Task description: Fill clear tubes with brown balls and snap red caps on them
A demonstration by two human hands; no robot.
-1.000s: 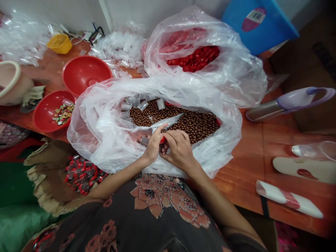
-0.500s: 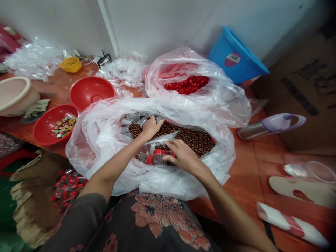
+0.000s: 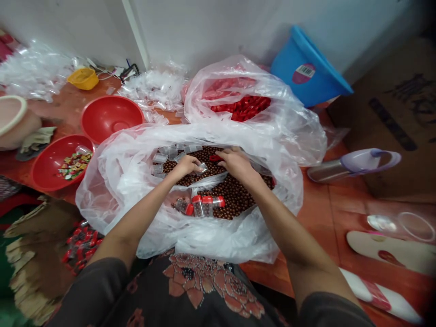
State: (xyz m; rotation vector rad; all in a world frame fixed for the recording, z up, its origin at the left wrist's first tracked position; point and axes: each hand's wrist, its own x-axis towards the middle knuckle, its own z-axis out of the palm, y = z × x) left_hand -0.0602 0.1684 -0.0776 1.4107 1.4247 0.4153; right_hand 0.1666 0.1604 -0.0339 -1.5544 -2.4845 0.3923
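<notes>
Inside a large white plastic bag (image 3: 112, 163) lies a mass of small brown balls (image 3: 235, 193). My left hand (image 3: 186, 166) is closed around a small clear plastic jar (image 3: 203, 168) above the balls. Just right of it, my right hand (image 3: 235, 162) pinches a red cap (image 3: 215, 158), its far fingers partly hidden. Several open clear jars (image 3: 160, 158) lie on the balls left of my left hand. At the bag's near side rest red-capped jars (image 3: 207, 205) with brown balls visible inside some.
Behind stands another bag of red caps (image 3: 250, 108), with a blue bucket (image 3: 306, 68) at its right. Red bowls (image 3: 112, 113) sit left, one holding wrapped sweets (image 3: 75, 164). A steel flask (image 3: 325, 170) lies right. Filled red-capped jars (image 3: 81, 245) sit in a carton lower left.
My right hand has moved from the near capped jars to the far side of the balls and now holds a red cap. My left hand has shifted slightly left and nearer.
</notes>
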